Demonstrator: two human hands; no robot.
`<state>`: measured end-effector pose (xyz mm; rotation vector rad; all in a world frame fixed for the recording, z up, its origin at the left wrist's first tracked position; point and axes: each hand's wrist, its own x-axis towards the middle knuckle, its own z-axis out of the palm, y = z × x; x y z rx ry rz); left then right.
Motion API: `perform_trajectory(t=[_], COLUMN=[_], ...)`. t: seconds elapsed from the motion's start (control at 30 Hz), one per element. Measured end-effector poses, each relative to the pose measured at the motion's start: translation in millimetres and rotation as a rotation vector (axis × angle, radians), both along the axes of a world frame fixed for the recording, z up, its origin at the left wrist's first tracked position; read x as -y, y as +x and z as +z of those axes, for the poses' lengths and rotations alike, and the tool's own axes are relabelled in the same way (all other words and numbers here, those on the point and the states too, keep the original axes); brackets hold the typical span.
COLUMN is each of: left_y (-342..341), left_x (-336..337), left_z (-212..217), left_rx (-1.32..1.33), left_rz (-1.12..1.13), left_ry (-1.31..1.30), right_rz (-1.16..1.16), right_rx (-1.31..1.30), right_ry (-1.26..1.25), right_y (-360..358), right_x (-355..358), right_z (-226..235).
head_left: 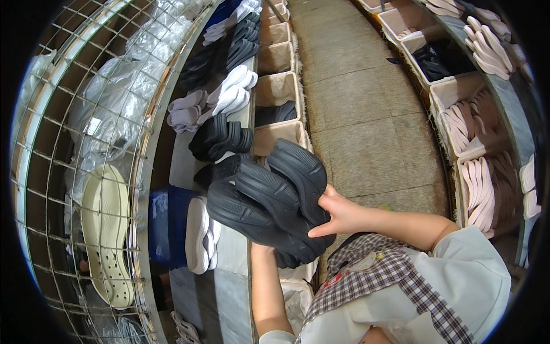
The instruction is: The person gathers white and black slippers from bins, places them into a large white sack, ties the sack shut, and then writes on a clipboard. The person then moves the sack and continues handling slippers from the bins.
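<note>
Several black foam clogs [269,192] are bunched together in front of me, their thick grooved soles showing. My right hand [338,215] is closed on the right end of the bunch, thumb and a finger pressed against the dark foam. From below, my left hand [262,249] holds the bunch; only its wrist end shows, and its fingers are hidden behind the clogs. Just beyond, more black clogs [220,137] lie on the shelf [232,249]. A white pair of soles [199,235] stands at the shelf's left, beside a dark blue bin [169,226].
Fabric-lined baskets [281,89] run along the shelf's right side. White clogs [232,92] sit farther along. A wire mesh [63,143] rises at the left, with a pale green clog [107,235] behind it. Across the tiled aisle [366,103], baskets hold pink soles [476,192].
</note>
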<state>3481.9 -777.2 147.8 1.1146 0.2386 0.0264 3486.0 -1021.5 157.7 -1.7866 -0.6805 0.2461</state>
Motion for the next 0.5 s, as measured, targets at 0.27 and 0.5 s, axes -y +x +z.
perform_trajectory(t=[0.27, 0.5], left_y=[2.7, -1.4], left_x=[-2.8, -4.0], left_z=[-6.6, -10.2], left_rx=[0.026, 0.025], left_rz=[-0.186, -0.215], left_ry=[0.005, 0.050], right_rz=[-0.003, -0.015], right_rx=[0.016, 0.085], right_ry=[-0.069, -0.056], right_y=[0.6, -0.2], right_x=[3.8, 6.8], right_z=[-1.1, -3.2])
